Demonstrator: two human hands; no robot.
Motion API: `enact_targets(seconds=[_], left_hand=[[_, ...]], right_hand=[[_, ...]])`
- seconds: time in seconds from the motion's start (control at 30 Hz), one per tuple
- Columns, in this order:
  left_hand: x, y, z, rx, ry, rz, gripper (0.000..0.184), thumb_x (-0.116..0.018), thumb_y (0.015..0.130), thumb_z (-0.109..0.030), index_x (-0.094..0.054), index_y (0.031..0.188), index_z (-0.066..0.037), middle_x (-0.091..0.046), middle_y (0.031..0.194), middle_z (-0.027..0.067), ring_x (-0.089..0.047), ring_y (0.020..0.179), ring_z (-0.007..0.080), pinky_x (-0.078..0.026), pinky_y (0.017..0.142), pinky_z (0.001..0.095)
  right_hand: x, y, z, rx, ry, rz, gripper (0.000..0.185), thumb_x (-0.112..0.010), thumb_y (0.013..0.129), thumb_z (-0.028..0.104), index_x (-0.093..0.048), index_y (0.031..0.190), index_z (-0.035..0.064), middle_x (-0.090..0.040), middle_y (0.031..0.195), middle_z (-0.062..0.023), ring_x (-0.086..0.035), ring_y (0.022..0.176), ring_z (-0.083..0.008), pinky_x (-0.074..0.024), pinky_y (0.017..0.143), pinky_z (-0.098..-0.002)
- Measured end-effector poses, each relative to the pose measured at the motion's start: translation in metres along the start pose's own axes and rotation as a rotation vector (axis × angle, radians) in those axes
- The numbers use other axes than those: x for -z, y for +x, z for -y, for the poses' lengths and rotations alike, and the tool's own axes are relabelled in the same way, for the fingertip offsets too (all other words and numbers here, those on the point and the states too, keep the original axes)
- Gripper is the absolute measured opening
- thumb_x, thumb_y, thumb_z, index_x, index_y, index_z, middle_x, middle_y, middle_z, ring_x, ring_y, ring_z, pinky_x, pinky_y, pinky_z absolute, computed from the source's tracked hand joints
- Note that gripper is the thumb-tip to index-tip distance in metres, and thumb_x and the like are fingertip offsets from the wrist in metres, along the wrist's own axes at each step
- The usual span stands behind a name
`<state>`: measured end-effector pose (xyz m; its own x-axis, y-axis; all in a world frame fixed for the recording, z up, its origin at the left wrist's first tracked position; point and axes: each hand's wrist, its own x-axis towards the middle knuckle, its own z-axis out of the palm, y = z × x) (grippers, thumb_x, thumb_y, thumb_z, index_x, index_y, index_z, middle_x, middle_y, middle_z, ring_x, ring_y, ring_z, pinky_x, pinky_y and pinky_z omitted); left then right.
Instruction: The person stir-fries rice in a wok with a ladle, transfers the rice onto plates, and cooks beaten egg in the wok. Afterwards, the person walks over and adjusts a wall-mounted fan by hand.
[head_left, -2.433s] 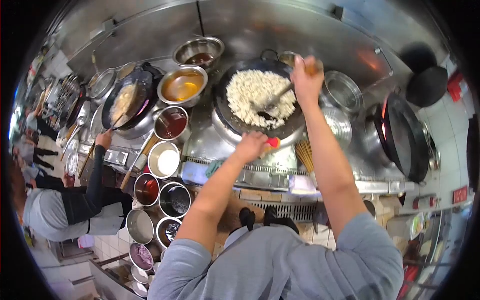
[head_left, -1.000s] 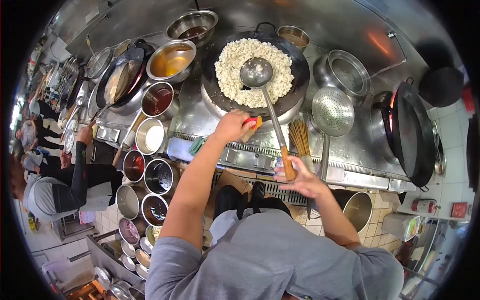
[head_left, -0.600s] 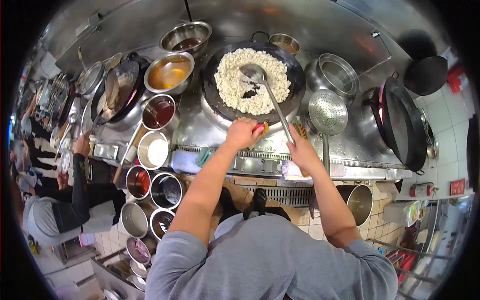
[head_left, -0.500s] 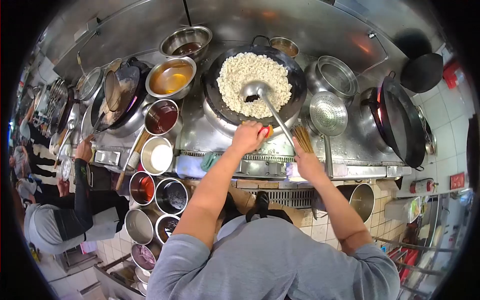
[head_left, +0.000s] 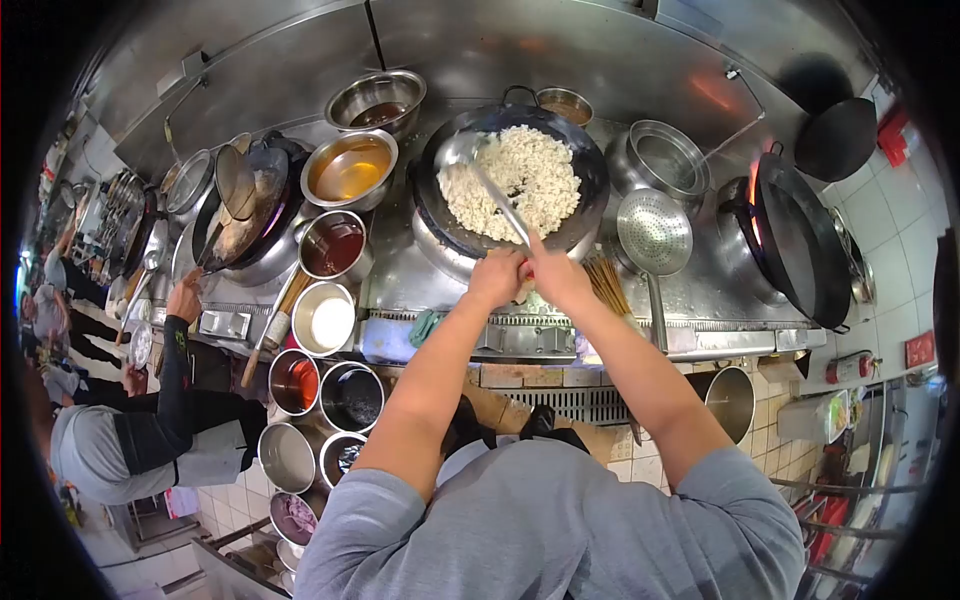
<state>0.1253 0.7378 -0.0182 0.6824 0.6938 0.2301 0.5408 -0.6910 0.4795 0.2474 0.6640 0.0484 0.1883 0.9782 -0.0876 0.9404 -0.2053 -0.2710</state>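
At centre frame, the right hand (head_left: 557, 277) grips the ladle (head_left: 504, 203), its bowl among rice (head_left: 535, 165) in the black wok (head_left: 594, 170); the left hand (head_left: 498, 279) curls at the lower rim (its exact hold cannot be told).

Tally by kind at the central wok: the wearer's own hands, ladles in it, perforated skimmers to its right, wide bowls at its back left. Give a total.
Hands: 2 (left hand, right hand)
Ladle: 1
Perforated skimmer: 1
Wide bowls: 2 (amber-liquid bowl, dark-liquid bowl)
Total: 6
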Motion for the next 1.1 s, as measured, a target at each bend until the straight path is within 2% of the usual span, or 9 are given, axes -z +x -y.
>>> enact_targets(seconds=[0.23, 0.3, 0.37, 0.53, 0.6, 0.83, 0.87, 0.93, 1.1], left_hand=[[-0.009, 0.004, 0.014, -0.030, -0.067, 0.053, 0.036, -0.048, 0.094, -0.037, -0.063, 0.092, -0.005, -0.062, 0.098, 0.0142, -0.057, 0.101, 0.0316, -0.046, 0.082, 0.0448], [-0.013, 0.007, 0.019, -0.134, -0.119, 0.011, 0.032, -0.050, 0.094, -0.033, -0.062, 0.088, -0.004, -0.062, 0.089, 0.0175, -0.057, 0.090, 0.0354, -0.046, 0.080, 0.0446], [-0.009, 0.009, 0.018, -0.132, -0.118, 0.058, 0.033, -0.051, 0.093, -0.034, -0.063, 0.086, -0.004, -0.062, 0.087, 0.0170, -0.058, 0.089, 0.0350, -0.045, 0.079, 0.0445], [-0.002, 0.000, -0.016, 0.004, -0.002, -0.053, 0.037, -0.055, 0.089, -0.042, -0.064, 0.079, -0.007, -0.064, 0.077, 0.0128, -0.060, 0.082, 0.0334, -0.043, 0.076, 0.0445], [0.009, 0.003, -0.020, -0.051, 0.021, -0.108, 0.036, -0.056, 0.088, -0.041, -0.064, 0.079, -0.007, -0.064, 0.077, 0.0127, -0.060, 0.081, 0.0326, -0.043, 0.076, 0.0442], [0.017, -0.011, -0.047, 0.051, 0.108, -0.021, 0.037, -0.056, 0.089, -0.040, -0.064, 0.070, -0.010, -0.066, 0.075, 0.0110, -0.062, 0.076, 0.0286, -0.041, 0.073, 0.0419], [0.057, -0.025, -0.078, 0.014, 0.084, -0.001, 0.037, -0.057, 0.088, -0.040, -0.064, 0.068, -0.009, -0.065, 0.070, 0.0109, -0.062, 0.071, 0.0286, -0.042, 0.072, 0.0417], [0.098, -0.032, -0.107, -0.017, 0.064, 0.019, 0.038, -0.058, 0.088, -0.040, -0.063, 0.067, -0.009, -0.064, 0.066, 0.0108, -0.062, 0.066, 0.0286, -0.042, 0.071, 0.0416], [0.038, -0.012, -0.068, -0.204, 0.054, -0.224, 0.036, -0.061, 0.085, -0.041, -0.062, 0.065, -0.011, -0.060, 0.059, 0.0096, -0.059, 0.057, 0.0288, -0.040, 0.065, 0.0442]], right_hand=[[0.013, -0.100, -0.117, -0.194, -0.114, 0.144, 0.054, -0.047, 0.094, 0.025, -0.029, 0.145, 0.0231, -0.065, 0.079, -0.0226, -0.064, 0.075, -0.0403, -0.0494, 0.067, -0.0509], [0.027, -0.071, -0.114, -0.288, -0.014, 0.109, 0.056, -0.044, 0.095, 0.022, -0.025, 0.148, 0.0231, -0.064, 0.092, -0.0228, -0.064, 0.084, -0.0400, -0.0504, 0.074, -0.0493], [-0.026, -0.023, -0.116, -0.065, 0.019, -0.014, 0.051, -0.044, 0.095, 0.023, -0.032, 0.145, 0.0174, -0.064, 0.090, -0.0250, -0.063, 0.085, -0.0408, -0.0500, 0.075, -0.0483], [-0.025, -0.055, -0.076, -0.103, 0.130, 0.085, 0.049, -0.050, 0.092, 0.021, -0.040, 0.139, 0.0101, -0.064, 0.087, -0.0258, -0.063, 0.084, -0.0405, -0.0486, 0.074, -0.0494], [0.008, -0.087, -0.118, 0.158, 0.202, -0.027, 0.055, -0.051, 0.092, 0.019, -0.033, 0.143, 0.0114, -0.064, 0.086, -0.0262, -0.062, 0.082, -0.0424, -0.0479, 0.074, -0.0509], [0.211, -0.230, -0.053, -0.149, -0.049, 0.322, 0.070, -0.057, 0.084, 0.012, -0.027, 0.147, 0.0178, -0.063, 0.081, -0.0229, -0.061, 0.076, -0.0410, -0.0471, 0.070, -0.0478], [0.236, -0.248, -0.067, 0.048, -0.036, 0.236, 0.069, -0.060, 0.082, 0.011, -0.034, 0.145, 0.0195, -0.063, 0.078, -0.0189, -0.062, 0.072, -0.0371, -0.0466, 0.067, -0.0448], [0.266, -0.251, -0.062, 0.042, -0.060, 0.340, 0.067, -0.060, 0.082, 0.011, -0.037, 0.144, 0.0199, -0.063, 0.076, -0.0173, -0.061, 0.070, -0.0354, -0.0466, 0.066, -0.0439], [0.189, -0.169, -0.060, 0.065, -0.009, 0.322, 0.060, -0.057, 0.083, 0.017, -0.043, 0.140, 0.0256, -0.061, 0.077, -0.0216, -0.060, 0.069, -0.0381, -0.0459, 0.066, -0.0458]])
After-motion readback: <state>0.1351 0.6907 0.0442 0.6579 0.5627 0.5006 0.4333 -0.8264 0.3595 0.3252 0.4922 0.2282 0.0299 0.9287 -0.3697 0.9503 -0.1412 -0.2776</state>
